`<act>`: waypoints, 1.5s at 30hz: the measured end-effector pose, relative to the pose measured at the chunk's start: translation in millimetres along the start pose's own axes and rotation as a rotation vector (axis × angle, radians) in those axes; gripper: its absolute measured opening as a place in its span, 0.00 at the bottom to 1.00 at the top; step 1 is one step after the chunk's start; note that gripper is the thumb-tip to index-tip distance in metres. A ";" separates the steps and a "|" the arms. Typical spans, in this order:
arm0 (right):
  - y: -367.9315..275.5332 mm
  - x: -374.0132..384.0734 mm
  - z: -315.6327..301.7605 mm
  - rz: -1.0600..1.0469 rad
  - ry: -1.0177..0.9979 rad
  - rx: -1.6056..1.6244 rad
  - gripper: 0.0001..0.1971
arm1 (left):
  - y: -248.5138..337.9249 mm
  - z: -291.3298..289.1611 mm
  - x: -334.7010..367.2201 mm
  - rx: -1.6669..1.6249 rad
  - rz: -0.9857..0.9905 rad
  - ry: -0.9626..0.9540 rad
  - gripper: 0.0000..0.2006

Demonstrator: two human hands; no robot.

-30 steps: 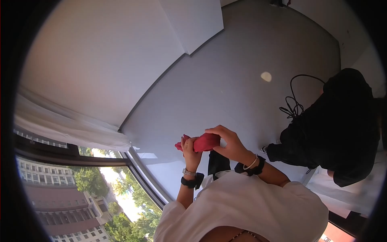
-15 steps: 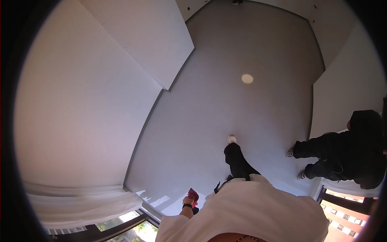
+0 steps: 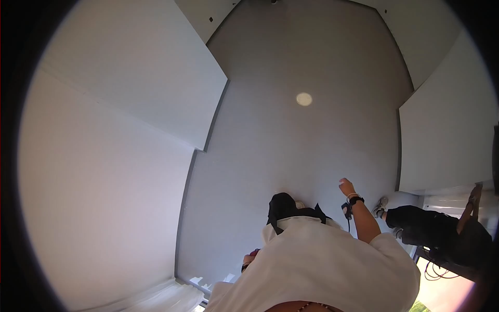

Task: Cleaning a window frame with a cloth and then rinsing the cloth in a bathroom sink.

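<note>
My left hand [image 3: 248, 259] hangs low by my side, partly covered by my white shirt [image 3: 317, 260]. Its fingers are round a dark red, soft-looking thing [image 3: 254, 252], of which only a small part shows. In front of me on the right, my right hand [image 3: 347, 186] is held out over the floor with its fingers curled in; nothing shows in it. A black band [image 3: 355, 199] circles that wrist, and a small dark device [image 3: 346, 210] with a cable dangles beside the forearm.
Grey floor [image 3: 291, 140] stretches ahead, with a pale round disc [image 3: 304, 99] on it. White walls [image 3: 119, 171] with a corner stand at left, another white wall [image 3: 442, 140] at right. A person in black [image 3: 442, 226] is close on my right. A white curtain [image 3: 150, 299] hangs at lower left.
My right arm has swung forward into view. My left hand has drawn back with the red thing. The wall corner and disc sit nearer; the person on the right has shifted back.
</note>
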State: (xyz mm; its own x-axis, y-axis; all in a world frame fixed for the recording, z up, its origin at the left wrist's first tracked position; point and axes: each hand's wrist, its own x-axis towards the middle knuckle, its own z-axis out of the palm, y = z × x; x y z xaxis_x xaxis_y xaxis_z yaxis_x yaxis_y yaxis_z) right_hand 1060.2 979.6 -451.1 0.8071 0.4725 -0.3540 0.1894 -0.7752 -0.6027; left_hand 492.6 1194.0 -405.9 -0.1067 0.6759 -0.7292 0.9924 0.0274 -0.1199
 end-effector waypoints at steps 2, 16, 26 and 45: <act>-177.1 43.4 -79.8 -0.348 -0.131 0.146 0.14 | 72.3 -73.1 21.7 -0.006 0.051 -0.008 0.24; 115.8 70.4 -2.9 0.495 0.126 -0.133 0.15 | 419.0 -345.1 235.6 0.143 0.444 -0.011 0.22; -39.3 199.3 -20.7 0.594 -0.251 0.492 0.12 | 639.6 -412.5 264.0 0.304 0.586 0.127 0.21; -464.3 871.4 -320.5 -0.096 -0.026 0.691 0.15 | 760.1 -547.3 540.6 0.148 -0.062 -0.562 0.20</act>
State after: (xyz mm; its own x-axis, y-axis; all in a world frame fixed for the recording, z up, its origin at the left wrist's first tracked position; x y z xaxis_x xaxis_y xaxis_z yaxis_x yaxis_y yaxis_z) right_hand 1854.8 1616.9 -250.6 0.7892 0.5424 -0.2882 -0.1465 -0.2894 -0.9459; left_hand 1222.7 1983.3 -522.5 -0.2202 0.1803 -0.9586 0.9685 -0.0766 -0.2369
